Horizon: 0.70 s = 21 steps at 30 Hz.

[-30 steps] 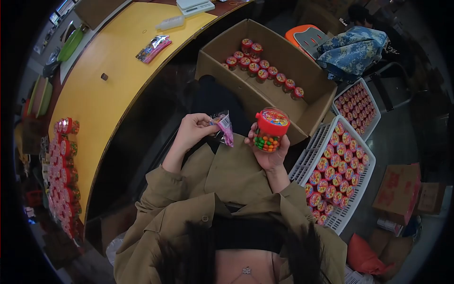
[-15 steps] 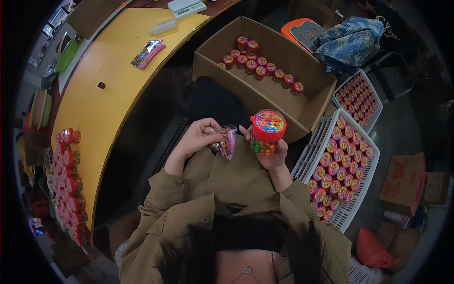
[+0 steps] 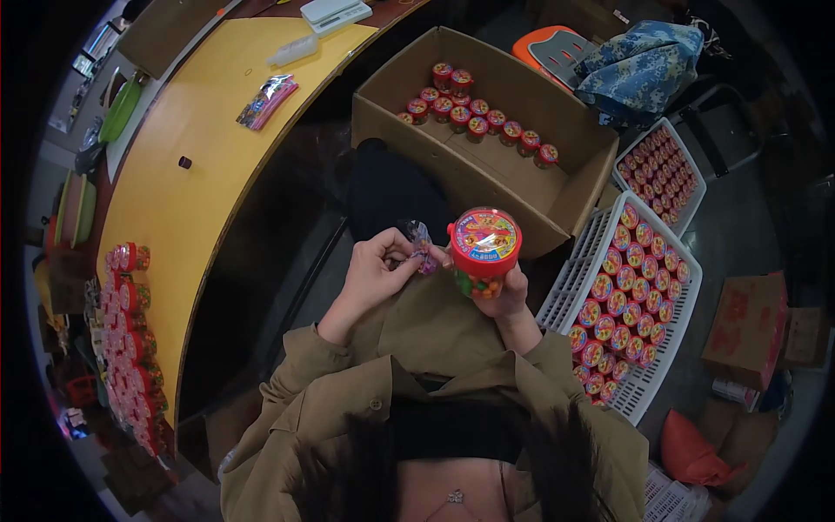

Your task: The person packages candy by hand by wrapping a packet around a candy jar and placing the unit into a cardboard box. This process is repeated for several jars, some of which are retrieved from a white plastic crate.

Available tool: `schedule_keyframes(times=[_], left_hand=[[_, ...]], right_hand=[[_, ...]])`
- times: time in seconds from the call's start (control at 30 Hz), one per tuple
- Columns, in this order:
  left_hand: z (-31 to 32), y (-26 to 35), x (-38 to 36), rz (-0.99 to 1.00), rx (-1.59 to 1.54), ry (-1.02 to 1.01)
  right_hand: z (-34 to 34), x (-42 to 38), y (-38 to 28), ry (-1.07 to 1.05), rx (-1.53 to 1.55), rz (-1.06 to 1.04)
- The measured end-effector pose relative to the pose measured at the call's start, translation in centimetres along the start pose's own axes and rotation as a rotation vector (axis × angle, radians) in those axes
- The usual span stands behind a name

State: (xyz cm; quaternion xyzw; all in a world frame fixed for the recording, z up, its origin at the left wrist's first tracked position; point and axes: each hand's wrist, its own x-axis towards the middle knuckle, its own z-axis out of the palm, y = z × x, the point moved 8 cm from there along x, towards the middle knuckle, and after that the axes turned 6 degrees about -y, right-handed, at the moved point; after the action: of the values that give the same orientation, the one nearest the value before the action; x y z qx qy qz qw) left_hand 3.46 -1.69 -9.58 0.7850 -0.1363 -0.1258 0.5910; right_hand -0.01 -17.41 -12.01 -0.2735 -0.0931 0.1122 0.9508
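My right hand [image 3: 511,298] is wrapped round a clear candy jar [image 3: 487,237] with a round red printed lid; green and orange sweets show through its lower wall. The lid tilts up toward me. Just left of it, my left hand [image 3: 376,271] pinches a small crumpled, shiny pink-and-purple printed plastic wrapper [image 3: 421,240] between thumb and fingers. My right fingertips reach to the wrapper's right edge. Both hands are above my lap, in front of the open cardboard box [image 3: 504,183], in which several similar red-lidded jars [image 3: 477,127] stand.
At right, a white basket [image 3: 665,352] is packed with red-lidded jars, with a second basket [image 3: 696,196] behind. On the yellow table [image 3: 200,200] at left lie printed wrappers [image 3: 265,104], a bottle [image 3: 293,52], a small dark cap [image 3: 184,163] and rows of jars [image 3: 130,339]. A scale [image 3: 336,15] stands beyond.
My left hand has shifted right with the wrapper, which now looks more crumpled and meets my right fingertips. The jar has moved slightly left and tipped its lid more toward me.
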Motion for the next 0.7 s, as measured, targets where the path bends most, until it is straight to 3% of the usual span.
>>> schedule_keyframes(times=[0.1,0.2,0.27,0.4,0.47,0.6,0.67,0.7], left_hand=[[0.4,-0.1,-0.1,0.016,0.000,-0.017],[0.1,0.2,-0.4,-0.057,0.232,0.017],[1.2,0.3,-0.1,0.193,-0.048,-0.076],[1.4,0.0,0.0,0.271,-0.142,-0.280],[2.6,-3.1,-0.8,-0.236,-0.174,-0.552],[3.5,-4.0,-0.8,-0.334,-0.444,-0.424],[3.2,-3.7,-0.6,-0.159,-0.483,-0.492],[3.4,-3.0,-0.7,-0.161,-0.483,-0.496]], right_hand=[[1.5,0.0,-0.9,0.002,0.021,0.025],[2.4,0.1,-1.0,-0.032,-0.059,0.054],[2.3,0.2,-0.9,-0.028,-0.122,0.035],[1.1,0.1,-1.3,0.022,-0.104,-0.032],[0.4,0.0,-1.5,0.039,-0.090,-0.048],[0.1,0.0,-1.8,0.055,-0.156,-0.165],[-1.8,0.0,-1.5,0.186,-0.077,-0.174],[-2.5,0.0,-1.3,0.190,-0.076,-0.177]])
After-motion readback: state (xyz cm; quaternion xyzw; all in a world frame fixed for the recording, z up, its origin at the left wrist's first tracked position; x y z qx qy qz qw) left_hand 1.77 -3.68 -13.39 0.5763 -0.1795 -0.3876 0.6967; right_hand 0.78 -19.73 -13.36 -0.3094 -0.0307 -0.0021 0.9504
